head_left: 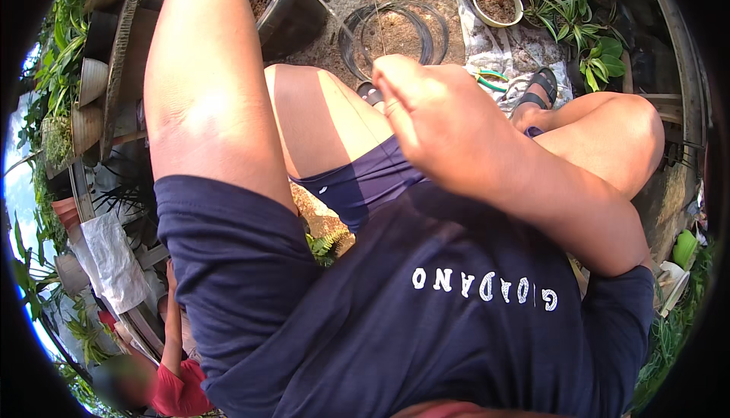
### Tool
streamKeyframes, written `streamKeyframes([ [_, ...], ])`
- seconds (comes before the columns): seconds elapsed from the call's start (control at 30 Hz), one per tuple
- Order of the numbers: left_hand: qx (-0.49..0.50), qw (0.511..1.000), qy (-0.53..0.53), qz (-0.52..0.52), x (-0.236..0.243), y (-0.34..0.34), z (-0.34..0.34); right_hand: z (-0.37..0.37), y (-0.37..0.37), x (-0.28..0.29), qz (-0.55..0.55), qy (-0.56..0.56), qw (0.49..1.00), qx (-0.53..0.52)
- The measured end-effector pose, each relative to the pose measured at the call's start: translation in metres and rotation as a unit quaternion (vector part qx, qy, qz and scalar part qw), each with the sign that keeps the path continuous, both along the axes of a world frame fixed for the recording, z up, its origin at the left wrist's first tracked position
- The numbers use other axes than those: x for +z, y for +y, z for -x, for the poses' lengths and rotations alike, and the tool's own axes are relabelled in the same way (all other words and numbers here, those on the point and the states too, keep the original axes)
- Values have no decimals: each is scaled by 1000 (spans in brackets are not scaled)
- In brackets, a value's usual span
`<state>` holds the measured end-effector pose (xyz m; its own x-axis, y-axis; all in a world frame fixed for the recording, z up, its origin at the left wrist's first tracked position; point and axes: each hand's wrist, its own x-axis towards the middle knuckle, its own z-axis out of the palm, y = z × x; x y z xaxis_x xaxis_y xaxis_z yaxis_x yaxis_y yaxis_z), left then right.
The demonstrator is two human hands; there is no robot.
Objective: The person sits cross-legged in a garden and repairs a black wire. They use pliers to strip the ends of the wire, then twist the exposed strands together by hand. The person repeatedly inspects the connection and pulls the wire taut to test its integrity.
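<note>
My right hand (437, 117) is closed in front of my chest, its thumb and fingers pressed together. A thin wire (381, 26) runs up from the pinched fingertips. My left arm (204, 60) reaches up past the top edge, so the left hand is out of the picture. On the ground beyond the right hand lies a coil of dark wire (352, 47). A green-handled tool, perhaps pliers (493, 76), lies partly hidden behind my right wrist.
A large black pot (293, 19) stands beside my left arm. A white sack (479, 47) is spread at far right, with a small soil-filled pot (498, 5) and leafy plants (566, 19) nearby. At lower left is a person in a red shirt (181, 391). Potted plants line the left.
</note>
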<state>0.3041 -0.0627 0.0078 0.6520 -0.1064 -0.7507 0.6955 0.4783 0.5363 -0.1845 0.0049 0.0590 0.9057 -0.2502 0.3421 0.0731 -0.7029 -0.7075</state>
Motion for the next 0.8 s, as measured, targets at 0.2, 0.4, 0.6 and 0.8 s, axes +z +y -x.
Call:
streamKeyframes([
  [0.2,-31,999,21,-4,-1,-36,16,24,-161,-8,229,35,963,-140],
  [0.4,-8,999,26,-23,-2,-28,11,-6,-64,-49,-39,89,992,-83],
  [0.6,-6,999,41,-28,1,-28,12,-13,-96,51,-36,113,993,-28],
  [0.8,-57,996,-69,-21,21,-49,100,12,-66,-75,-146,107,976,-118],
])
